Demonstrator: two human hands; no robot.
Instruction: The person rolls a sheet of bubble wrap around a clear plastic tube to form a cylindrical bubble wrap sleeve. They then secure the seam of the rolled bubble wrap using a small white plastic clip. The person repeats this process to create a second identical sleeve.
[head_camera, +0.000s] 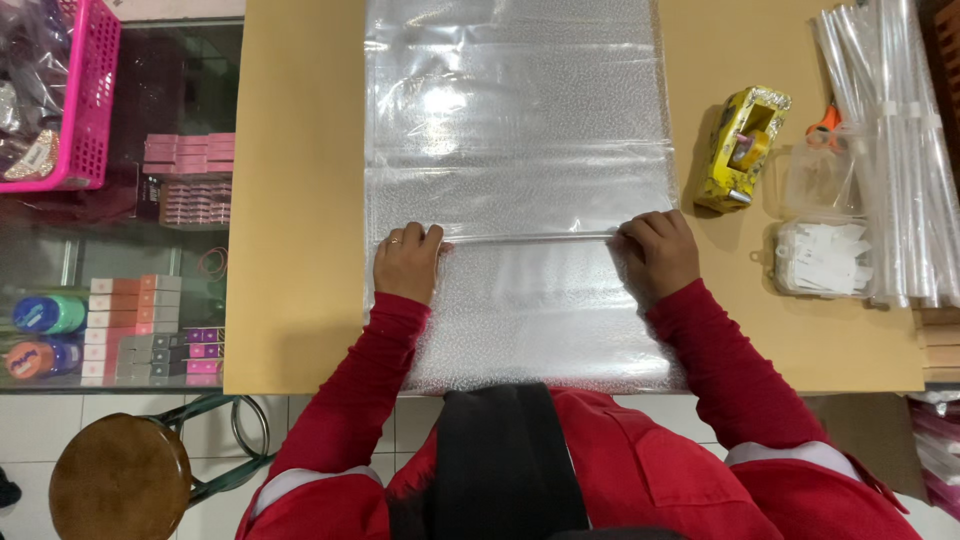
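A long sheet of clear, textured plastic wrap (515, 130) lies flat down the middle of a tan table (300, 200). My left hand (406, 262) presses on the sheet's left edge, fingers curled at a crosswise fold line. My right hand (656, 254) presses the same fold line at the sheet's right edge. Both arms wear red sleeves. Whether the fingers pinch the plastic or only press it flat is not clear.
A yellow tape dispenser (740, 148) stands right of the sheet. Beside it are a clear box of white tags (822, 258), orange-handled scissors (825, 122) and rolled clear plastic (890, 140). A pink basket (75, 100), glass shelves of boxes and a brown stool (120, 478) are at left.
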